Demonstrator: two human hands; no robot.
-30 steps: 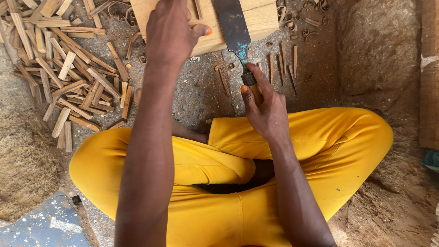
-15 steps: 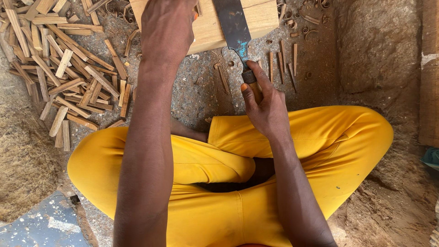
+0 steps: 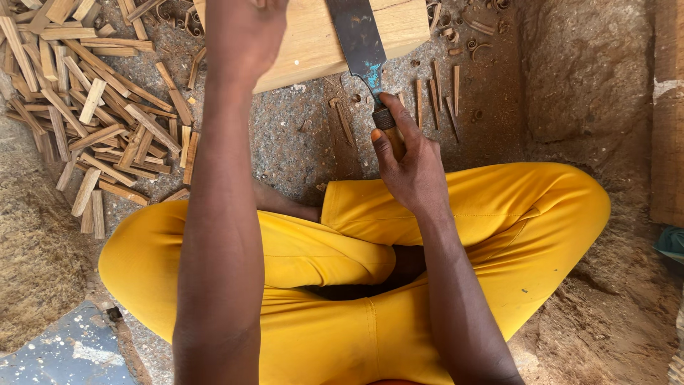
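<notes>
Even, soft daylight is falling from above; shadows are staying faint. Yellow trousers (image 3: 456, 285) are reading vividly, unclipped. Focus is holding sharp centrally, edges stretching slightly.

Ground (image 3: 299, 135): bare packed earth, gritty, strewn with shavings. Wooden block (image 3: 313, 43) lying under left hand (image 3: 242, 36). Heap of split wood sticks (image 3: 92, 107) left of that hand. Few slivers (image 3: 438, 96) just beyond right hand (image 3: 410, 160).
</notes>
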